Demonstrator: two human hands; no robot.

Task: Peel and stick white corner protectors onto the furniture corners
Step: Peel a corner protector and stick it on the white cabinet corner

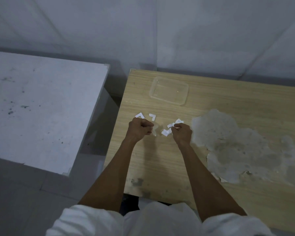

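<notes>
**Head view, looking down along two bare forearms** over a light wood-grain tabletop [160,159]. The left hand [140,130] is curled into a loose fist, with thumb and forefinger pinching a small translucent angled piece [154,132] that juts toward the centre. The right hand [182,133] is likewise curled, its fingertips pinching a short white strip [174,127]. The two hands are near each other but apart. Between and just beyond them, several white paper scraps [166,132] lie on the wood (whether these are peeled backings or whole protectors cannot be told). Two white L-shaped corner protectors [140,115] lie flat just beyond the left hand, side by side and not touching. Farther back sits a clear rectangular plastic tray [169,92]. To the right of the hands, a large grey patch of peeled veneer [228,143] mars the surface. To the left, separated from the wooden table by a gap, stands a scuffed grey-white tabletop [41,108]. White sleeves [85,220] fill the lower edge
</notes>
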